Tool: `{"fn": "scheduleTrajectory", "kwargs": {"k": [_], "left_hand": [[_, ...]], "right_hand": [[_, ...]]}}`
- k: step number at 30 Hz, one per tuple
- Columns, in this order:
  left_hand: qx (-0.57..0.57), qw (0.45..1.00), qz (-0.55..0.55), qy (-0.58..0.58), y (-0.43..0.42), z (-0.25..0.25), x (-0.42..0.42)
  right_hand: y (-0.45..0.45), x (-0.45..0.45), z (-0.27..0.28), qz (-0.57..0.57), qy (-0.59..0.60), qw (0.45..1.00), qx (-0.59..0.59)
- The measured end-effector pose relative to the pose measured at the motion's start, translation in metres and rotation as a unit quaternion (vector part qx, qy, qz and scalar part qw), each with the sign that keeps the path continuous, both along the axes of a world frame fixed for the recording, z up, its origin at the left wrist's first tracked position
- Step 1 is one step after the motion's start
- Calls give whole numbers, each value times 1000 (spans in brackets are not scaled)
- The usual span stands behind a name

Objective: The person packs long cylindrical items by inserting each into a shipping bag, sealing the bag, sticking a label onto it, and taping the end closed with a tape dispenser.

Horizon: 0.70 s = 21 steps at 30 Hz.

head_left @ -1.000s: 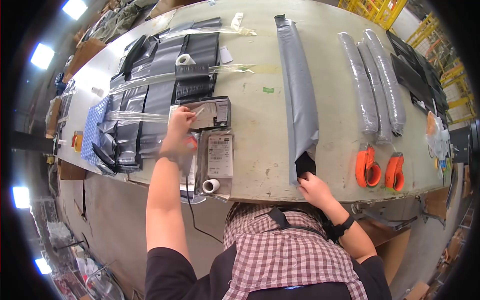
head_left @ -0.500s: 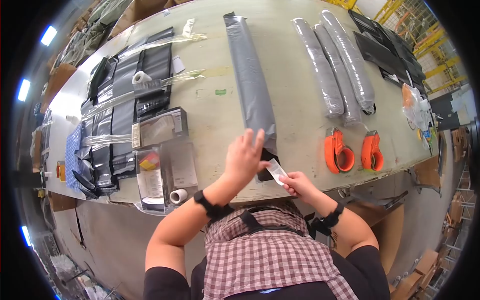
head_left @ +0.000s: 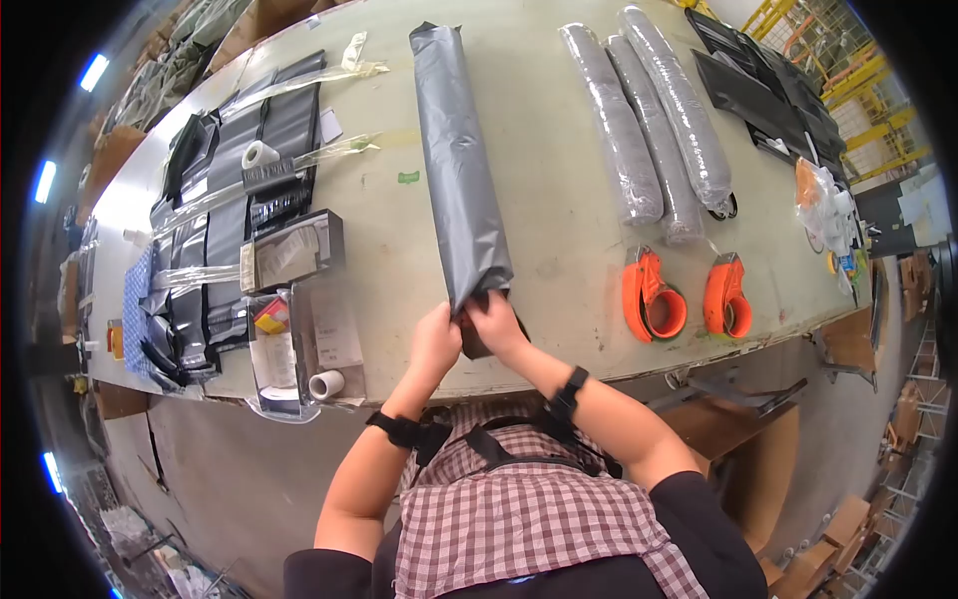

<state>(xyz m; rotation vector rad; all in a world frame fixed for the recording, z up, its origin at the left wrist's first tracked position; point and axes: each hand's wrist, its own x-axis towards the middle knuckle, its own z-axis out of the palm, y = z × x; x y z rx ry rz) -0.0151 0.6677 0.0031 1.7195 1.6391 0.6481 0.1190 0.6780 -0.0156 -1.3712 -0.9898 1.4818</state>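
Observation:
A long grey plastic bag (head_left: 459, 160) lies lengthwise on the table, its near end at my hands. My left hand (head_left: 437, 339) grips the left edge of the bag's open end. At the same opening, my right hand (head_left: 493, 321) has its fingers partly inside the bag, where they are hidden. The bag's black inner side shows under and between the hands. The small white slip is out of sight. To the right stand two orange tape dispensers (head_left: 654, 298) (head_left: 727, 298).
Three clear-wrapped grey rolls (head_left: 617, 130) lie right of the bag. Black plastic bags (head_left: 235, 160) are stacked on the left, near an open box (head_left: 292, 252), a tray of labels (head_left: 277, 349) and a white roll (head_left: 326, 384). Clear bags (head_left: 826, 205) sit far right.
My left hand went from the box to the slip and then the bag's opening. My right hand, which held the slip, is now at the opening. The view has shifted right.

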Motion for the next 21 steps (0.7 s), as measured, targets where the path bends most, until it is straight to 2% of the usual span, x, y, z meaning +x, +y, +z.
{"fn": "scheduleTrajectory", "kwargs": {"k": [1,2,5,6,8,9,10,11,12,15,16,18,19,20,21], "left_hand": [[17,1000,-3,15,-2,2,1],[21,998,-8,55,-2,11,2],[19,999,-16,25,-7,-10,-17],[-25,999,-6,28,-8,-4,-21],[-111,993,16,30,-11,17,-21],[9,995,15,96,-14,23,-16],[126,979,10,163,-19,31,-7],[243,943,3,227,-22,39,1],[321,885,-62,331,-24,48,6],[239,893,-318,212,-21,28,18],[98,919,-320,208,-24,23,16],[13,989,-143,25,-20,15,20],[-33,996,-52,-68,-19,15,23],[34,999,-25,-24,-22,15,27],[78,996,-40,-28,-25,17,30]], "right_hand": [[9,-1,-15,26,-106,994,31],[12,-4,-28,-25,-164,976,137],[-10,10,-5,27,-161,985,60],[-24,24,-11,81,-71,986,124],[-33,63,33,58,-246,935,247],[-38,74,49,47,-329,894,302],[-38,76,51,102,-289,939,159],[-28,78,52,150,-240,959,14],[-16,79,52,193,-184,955,-128],[-4,78,26,196,22,947,-251],[-5,83,30,185,107,939,-267],[-4,77,39,228,14,943,-244],[-5,72,40,246,-31,941,-232],[-1,68,38,272,-94,937,-199],[3,65,33,252,-113,937,-215]]}}
